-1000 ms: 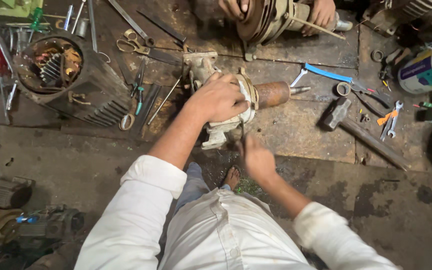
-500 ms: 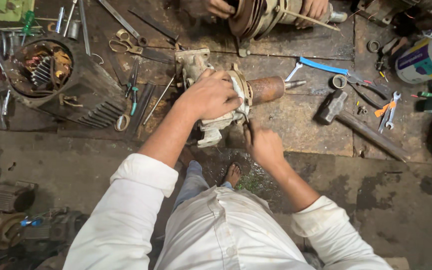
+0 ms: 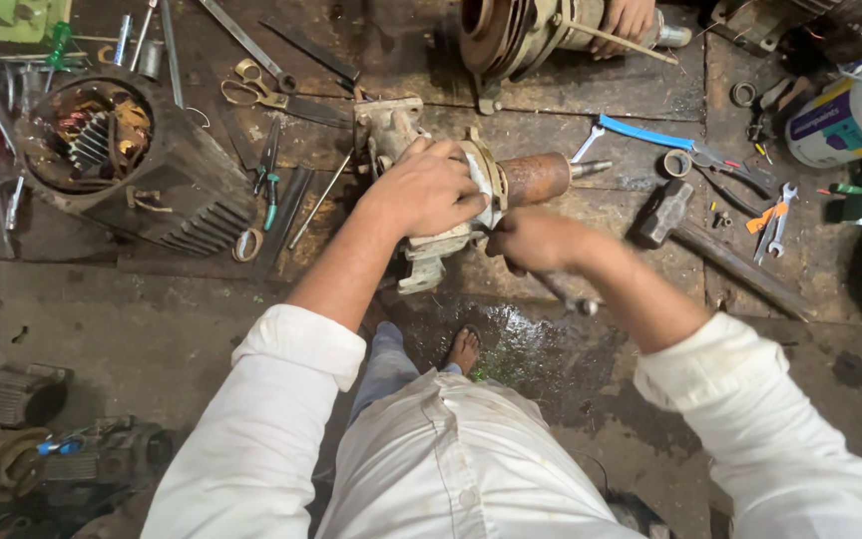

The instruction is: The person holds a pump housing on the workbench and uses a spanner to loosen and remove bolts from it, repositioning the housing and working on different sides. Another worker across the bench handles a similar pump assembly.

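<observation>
Our left hand [image 3: 429, 190] clamps the pale, grimy motor [image 3: 441, 225] on the bench, its rusty shaft [image 3: 541, 178] jutting just beyond our grip. Our right hand [image 3: 536, 240], fisted on a tool [image 3: 569, 296], has risen against the motor since half a second ago.

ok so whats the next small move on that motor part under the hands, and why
Probably steady it and keep the tool working at the same spot. The left hand presses down on the pale motor end cover, with the rusty shaft sticking out to the right. The right hand grips a thin tool close against the cover's edge; its tip is hidden, so what it engages is unclear.
</observation>
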Demonstrator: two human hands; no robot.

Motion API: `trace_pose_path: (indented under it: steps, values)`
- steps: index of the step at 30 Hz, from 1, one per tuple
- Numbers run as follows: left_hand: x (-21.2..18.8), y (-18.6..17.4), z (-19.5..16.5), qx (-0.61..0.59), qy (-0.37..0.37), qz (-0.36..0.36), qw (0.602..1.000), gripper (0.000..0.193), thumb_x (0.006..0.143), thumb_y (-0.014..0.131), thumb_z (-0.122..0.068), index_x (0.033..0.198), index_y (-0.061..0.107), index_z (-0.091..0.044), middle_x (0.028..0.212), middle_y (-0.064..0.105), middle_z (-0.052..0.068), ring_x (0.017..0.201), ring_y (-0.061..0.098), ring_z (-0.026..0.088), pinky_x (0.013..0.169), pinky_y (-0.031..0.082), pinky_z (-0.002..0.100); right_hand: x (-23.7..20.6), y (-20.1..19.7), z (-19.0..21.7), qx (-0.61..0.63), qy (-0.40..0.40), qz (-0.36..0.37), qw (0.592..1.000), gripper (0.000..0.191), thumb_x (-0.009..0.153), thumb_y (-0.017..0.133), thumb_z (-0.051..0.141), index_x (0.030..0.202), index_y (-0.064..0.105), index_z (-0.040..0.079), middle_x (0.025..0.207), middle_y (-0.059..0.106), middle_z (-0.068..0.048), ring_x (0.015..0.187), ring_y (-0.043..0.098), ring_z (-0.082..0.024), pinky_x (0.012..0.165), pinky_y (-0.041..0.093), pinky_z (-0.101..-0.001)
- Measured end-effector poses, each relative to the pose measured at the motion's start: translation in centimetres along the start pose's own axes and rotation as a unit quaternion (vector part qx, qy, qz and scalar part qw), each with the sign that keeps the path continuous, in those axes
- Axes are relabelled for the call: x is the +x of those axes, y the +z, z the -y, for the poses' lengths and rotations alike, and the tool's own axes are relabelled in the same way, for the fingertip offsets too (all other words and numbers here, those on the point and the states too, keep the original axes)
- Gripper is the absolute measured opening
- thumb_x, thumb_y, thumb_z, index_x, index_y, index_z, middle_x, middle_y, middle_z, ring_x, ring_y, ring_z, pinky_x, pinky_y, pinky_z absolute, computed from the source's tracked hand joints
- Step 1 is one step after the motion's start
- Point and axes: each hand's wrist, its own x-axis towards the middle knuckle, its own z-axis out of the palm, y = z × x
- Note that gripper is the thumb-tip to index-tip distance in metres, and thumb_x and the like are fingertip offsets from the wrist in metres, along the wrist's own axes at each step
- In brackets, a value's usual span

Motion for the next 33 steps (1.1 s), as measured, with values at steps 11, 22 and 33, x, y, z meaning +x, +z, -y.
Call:
trace_pose_path:
  steps: [11,22,33]
  values:
    - [-0.1,0.8,0.6,-0.005,0.043,-0.06,0.997,0.038,0.094,0.059,-0.043,0.097,0.081,-0.012,0.108,0.075,0.006,0.124,0.055,0.029,0.105,0.036,0.053,2.0,14.5,-0.1,0.04,-0.078,-0.446,0.891,0.033,0.102,0.058,0.029,0.116,0.055,-0.001,0.099,0.068,-0.032,0.086,0.066,-0.052,0.072,0.052,-0.0561]
    - [0.0,0.2,0.0,-0.005,0.0,0.003,1.0,0.038,0.094,0.057,-0.044,0.098,0.081,-0.015,0.106,0.075,0.004,0.124,0.052,0.028,0.106,0.032,0.054,-0.6,9.3,-1.8,0.021,0.025,-0.288,0.957,0.03,0.101,0.055,0.031,0.117,0.063,0.008,0.087,0.071,-0.028,0.081,0.069,-0.048,0.076,0.054,-0.058]
    - [0.0,0.1,0.0,0.008,-0.002,-0.001,1.0,0.038,0.093,0.058,-0.043,0.094,0.082,-0.014,0.105,0.075,0.004,0.124,0.052,0.028,0.107,0.032,0.054,0.8,-1.6,-0.6,0.015,-0.009,0.021,1.0,0.035,0.095,0.06,0.031,0.097,0.078,0.001,0.076,0.076,-0.012,0.071,0.072,-0.024,0.069,0.054,-0.0416]
